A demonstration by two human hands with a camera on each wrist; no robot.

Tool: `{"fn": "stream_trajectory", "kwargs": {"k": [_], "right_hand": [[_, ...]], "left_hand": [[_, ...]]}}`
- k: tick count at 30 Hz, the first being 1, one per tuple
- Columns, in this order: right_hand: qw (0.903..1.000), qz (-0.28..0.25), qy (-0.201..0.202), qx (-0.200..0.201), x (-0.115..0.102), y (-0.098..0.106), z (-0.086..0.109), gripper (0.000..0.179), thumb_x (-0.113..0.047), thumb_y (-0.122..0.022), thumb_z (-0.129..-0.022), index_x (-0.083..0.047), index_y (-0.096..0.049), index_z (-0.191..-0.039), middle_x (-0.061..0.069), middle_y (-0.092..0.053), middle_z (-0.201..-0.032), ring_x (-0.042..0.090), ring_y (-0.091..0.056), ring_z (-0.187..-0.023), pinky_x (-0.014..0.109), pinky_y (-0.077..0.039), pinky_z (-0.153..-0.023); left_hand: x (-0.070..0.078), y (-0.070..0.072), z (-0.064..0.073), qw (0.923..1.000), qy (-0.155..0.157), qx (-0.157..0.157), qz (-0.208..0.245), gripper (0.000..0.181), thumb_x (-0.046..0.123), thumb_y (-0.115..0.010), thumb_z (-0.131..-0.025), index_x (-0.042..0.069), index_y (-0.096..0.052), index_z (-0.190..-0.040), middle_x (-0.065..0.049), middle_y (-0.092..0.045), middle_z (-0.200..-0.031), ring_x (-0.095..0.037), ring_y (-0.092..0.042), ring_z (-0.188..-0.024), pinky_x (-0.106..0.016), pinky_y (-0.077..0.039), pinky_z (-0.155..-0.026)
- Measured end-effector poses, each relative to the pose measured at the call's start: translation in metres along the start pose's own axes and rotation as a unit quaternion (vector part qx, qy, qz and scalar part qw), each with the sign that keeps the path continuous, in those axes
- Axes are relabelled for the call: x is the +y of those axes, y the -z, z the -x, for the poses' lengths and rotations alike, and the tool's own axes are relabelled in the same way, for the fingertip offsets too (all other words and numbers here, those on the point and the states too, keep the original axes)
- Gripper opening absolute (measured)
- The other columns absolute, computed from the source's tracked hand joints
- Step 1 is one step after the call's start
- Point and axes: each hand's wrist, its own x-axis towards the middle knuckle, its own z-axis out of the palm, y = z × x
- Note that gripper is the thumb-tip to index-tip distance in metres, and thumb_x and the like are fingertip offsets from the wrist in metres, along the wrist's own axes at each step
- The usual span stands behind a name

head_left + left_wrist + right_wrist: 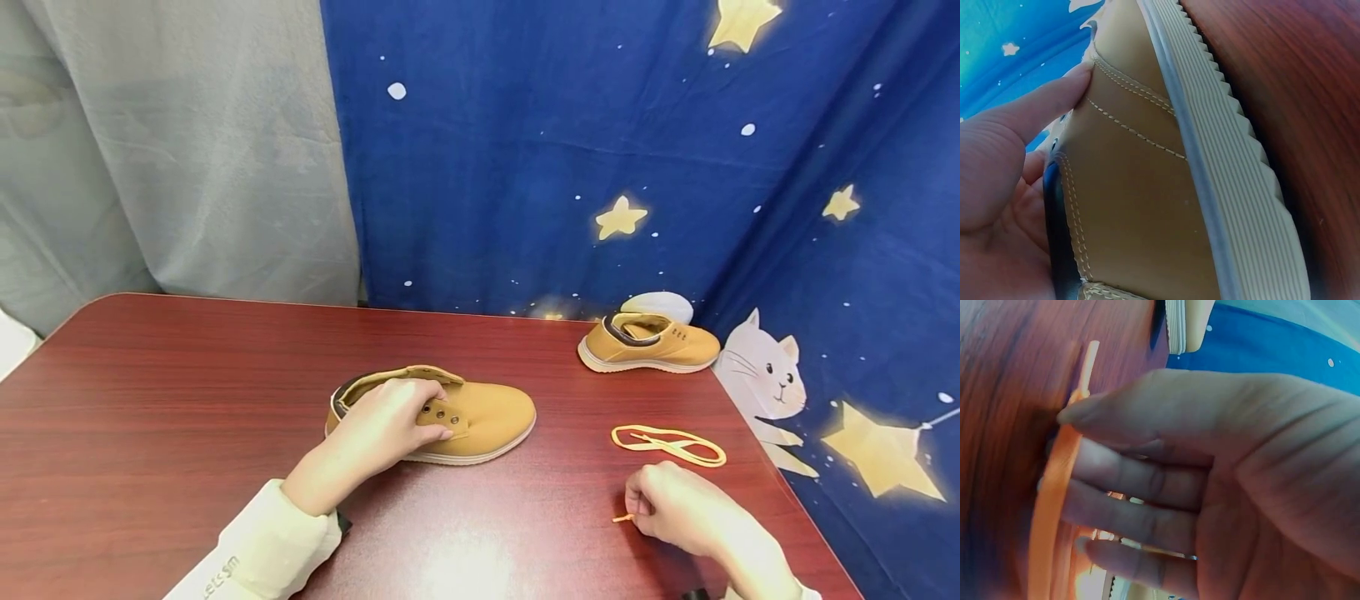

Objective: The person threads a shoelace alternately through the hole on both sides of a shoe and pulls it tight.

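A tan lace-up shoe (495, 412) with a pale ribbed sole stands on the table, toe to the right. My left hand (390, 421) holds it across the eyelet area, thumb on the near side and fingers over the opening. The left wrist view shows that thumb against the stitched side of the upper (1135, 206). Farther right, my right hand (678, 504) pinches an orange-yellow shoelace (1054, 494) between thumb and fingers, close to its tip. Just beyond that hand lies a looped yellow lace (675, 446); whether the two are joined I cannot tell.
A second tan shoe (648, 354) stands at the table's back right corner, near the edge. The dark red wooden table (187, 392) reaches to a grey curtain (225, 167) and a blue starry curtain (495, 167) behind it.
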Motion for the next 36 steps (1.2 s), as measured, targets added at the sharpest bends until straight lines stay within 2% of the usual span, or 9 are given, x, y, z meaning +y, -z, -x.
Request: {"fn": "stream_trajectory", "kwargs": {"k": [4, 8, 13, 18, 23, 27, 30, 33, 36], "right_hand": [[0.9988, -0.018, 0.045, 0.010, -0.002, -0.002, -0.005, 0.030, -0.003, -0.074, -0.079, -0.025, -0.056, -0.070, -0.019, -0.042, -0.063, -0.006, -0.037, -0.058, 0.018, -0.034, -0.054], [0.9933, -0.072, 0.089, 0.012, -0.010, 0.000, -0.010, 0.023, -0.003, -0.072, -0.084, -0.024, -0.062, -0.078, -0.020, -0.052, -0.068, -0.008, -0.045, -0.062, 0.017, -0.042, -0.057], [0.9834, -0.138, 0.112, 0.036, -0.026, 0.000, -0.017, 0.009, -0.012, -0.070, -0.093, -0.020, -0.071, -0.093, -0.016, -0.064, -0.075, -0.009, -0.054, -0.069, 0.019, -0.049, -0.063], [0.9768, -0.178, 0.092, 0.076, -0.046, 0.000, -0.023, 0.006, -0.015, -0.070, -0.094, -0.019, -0.075, -0.095, -0.012, -0.069, -0.075, -0.007, -0.059, -0.067, 0.019, -0.052, -0.062], [0.9663, -0.234, 0.071, 0.080, -0.071, 0.001, -0.036, 0.009, -0.023, -0.072, -0.093, -0.016, -0.076, -0.090, -0.007, -0.073, -0.073, -0.003, -0.064, -0.066, 0.021, -0.053, -0.061], [0.9630, -0.247, 0.057, 0.091, -0.096, 0.001, -0.052, 0.012, -0.024, -0.074, -0.092, -0.014, -0.078, -0.088, -0.004, -0.075, -0.072, -0.001, -0.066, -0.065, 0.020, -0.053, -0.061], [0.9560, -0.273, 0.045, 0.098, -0.113, -0.001, -0.066, 0.013, -0.022, -0.075, -0.090, -0.010, -0.079, -0.088, -0.002, -0.075, -0.072, 0.002, -0.067, -0.062, 0.021, -0.053, -0.057], [0.9490, -0.295, 0.038, 0.103, -0.125, -0.005, -0.079, 0.014, -0.020, -0.075, -0.089, -0.007, -0.079, -0.088, -0.002, -0.075, -0.070, 0.005, -0.066, -0.058, 0.022, -0.053, -0.053], [0.9475, -0.298, 0.034, 0.110, -0.134, -0.008, -0.090, 0.013, -0.019, -0.074, -0.089, -0.007, -0.079, -0.087, -0.001, -0.075, -0.070, 0.007, -0.067, -0.058, 0.022, -0.054, -0.053]], "left_hand": [[-0.002, -0.001, 0.000, 1.0000, 0.002, -0.001, 0.000, 0.027, 0.029, -0.086, -0.079, 0.015, -0.071, -0.097, 0.007, -0.069, -0.083, -0.009, -0.061, -0.075, -0.033, -0.052, -0.072], [-0.003, -0.002, -0.001, 1.0000, -0.004, 0.001, 0.004, 0.025, 0.030, -0.086, -0.078, 0.017, -0.069, -0.090, 0.010, -0.062, -0.074, -0.008, -0.054, -0.068, -0.030, -0.047, -0.066], [-0.004, -0.004, -0.001, 1.0000, -0.008, 0.003, 0.001, 0.024, 0.031, -0.086, -0.078, 0.019, -0.067, -0.086, 0.011, -0.058, -0.070, -0.008, -0.050, -0.064, -0.029, -0.044, -0.062], [-0.004, -0.004, -0.002, 0.9999, -0.014, 0.005, -0.001, 0.023, 0.032, -0.086, -0.079, 0.019, -0.070, -0.089, 0.011, -0.061, -0.072, -0.007, -0.053, -0.067, -0.029, -0.046, -0.064], [-0.004, -0.004, -0.002, 0.9999, -0.013, 0.005, 0.002, 0.023, 0.031, -0.086, -0.079, 0.019, -0.073, -0.093, 0.010, -0.070, -0.082, -0.006, -0.060, -0.074, -0.030, -0.051, -0.070], [-0.004, -0.004, -0.001, 0.9998, -0.015, 0.008, 0.006, 0.021, 0.030, -0.086, -0.078, 0.019, -0.073, -0.091, 0.011, -0.070, -0.079, -0.005, -0.058, -0.071, -0.029, -0.050, -0.068], [-0.004, -0.004, -0.001, 0.9999, -0.012, 0.010, 0.007, 0.020, 0.029, -0.086, -0.078, 0.019, -0.072, -0.087, 0.011, -0.067, -0.076, -0.006, -0.056, -0.068, -0.029, -0.048, -0.066], [-0.003, -0.005, -0.001, 0.9999, -0.009, 0.011, 0.007, 0.019, 0.029, -0.086, -0.078, 0.020, -0.071, -0.086, 0.012, -0.067, -0.074, -0.005, -0.056, -0.067, -0.028, -0.047, -0.064], [-0.003, -0.004, -0.002, 0.9999, -0.009, 0.011, 0.005, 0.019, 0.029, -0.086, -0.078, 0.021, -0.070, -0.084, 0.013, -0.063, -0.071, -0.005, -0.053, -0.065, -0.027, -0.045, -0.062]]}}
